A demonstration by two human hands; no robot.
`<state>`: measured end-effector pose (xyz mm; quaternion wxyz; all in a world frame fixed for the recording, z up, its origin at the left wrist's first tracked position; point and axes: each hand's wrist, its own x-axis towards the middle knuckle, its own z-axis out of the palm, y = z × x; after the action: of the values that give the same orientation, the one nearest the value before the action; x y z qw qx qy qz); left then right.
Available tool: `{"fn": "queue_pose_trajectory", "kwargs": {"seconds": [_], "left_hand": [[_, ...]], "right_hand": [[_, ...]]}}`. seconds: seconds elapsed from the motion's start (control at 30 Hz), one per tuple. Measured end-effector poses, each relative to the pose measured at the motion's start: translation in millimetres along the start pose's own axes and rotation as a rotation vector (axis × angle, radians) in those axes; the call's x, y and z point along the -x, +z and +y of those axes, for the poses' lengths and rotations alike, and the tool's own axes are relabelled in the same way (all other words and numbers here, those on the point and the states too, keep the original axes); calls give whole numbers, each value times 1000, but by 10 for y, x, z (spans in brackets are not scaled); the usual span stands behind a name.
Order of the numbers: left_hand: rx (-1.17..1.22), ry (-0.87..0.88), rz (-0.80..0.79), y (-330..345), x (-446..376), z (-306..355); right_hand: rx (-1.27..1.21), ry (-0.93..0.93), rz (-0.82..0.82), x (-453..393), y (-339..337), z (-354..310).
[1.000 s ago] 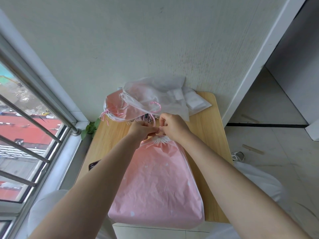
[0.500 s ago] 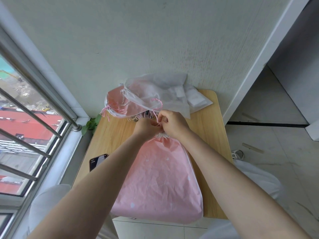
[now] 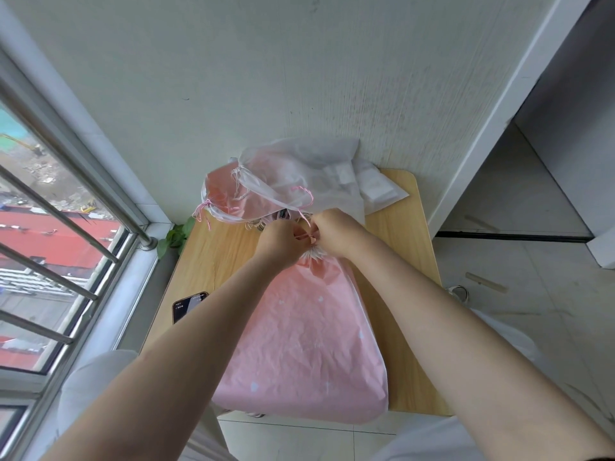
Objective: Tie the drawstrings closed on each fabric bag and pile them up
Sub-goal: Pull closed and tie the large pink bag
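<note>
Both hands [image 3: 307,236] pinch drawstring [image 3: 304,235] atop pink bag [image 3: 306,341] neck.

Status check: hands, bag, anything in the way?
Both hands pinching pink drawstring. Pink bag mouth gathered, flat on table. Bag pile just behind; nothing blocking.

On the desk [image 3: 404,247] a bag [image 3: 309,341] lies nearest the person, a pile of bags [image 3: 289,181] behind it (against the wall), a phone [image 3: 188,306] to its left.
</note>
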<state>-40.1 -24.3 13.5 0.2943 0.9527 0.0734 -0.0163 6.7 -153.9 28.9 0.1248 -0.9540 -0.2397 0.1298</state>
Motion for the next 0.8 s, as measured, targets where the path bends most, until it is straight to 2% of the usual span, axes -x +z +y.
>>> {"fn": "queue_pose_trajectory", "kwargs": {"seconds": [0.17,0.27,0.33,0.53,0.7,0.8], "left_hand": [[-181,116,156,-37,21,-18],[-40,19,231,-40,52,15],[22,-15,222,-28,60,25],[186,31,86,15,45,-36],[152,-22,107,6,5,-1],[188,-68,18,-57,-19,49]], "right_hand": [[-475,279,-239,-123,-40,78],[-816,416,-257,-91,-37,84],[-964,454,-279,-44,-68,70],[-1058,519,-343,-49,-68,105],[-1121,531,-382,-63,-29,143],[-1165,508,-370,-49,-2,233]]}}
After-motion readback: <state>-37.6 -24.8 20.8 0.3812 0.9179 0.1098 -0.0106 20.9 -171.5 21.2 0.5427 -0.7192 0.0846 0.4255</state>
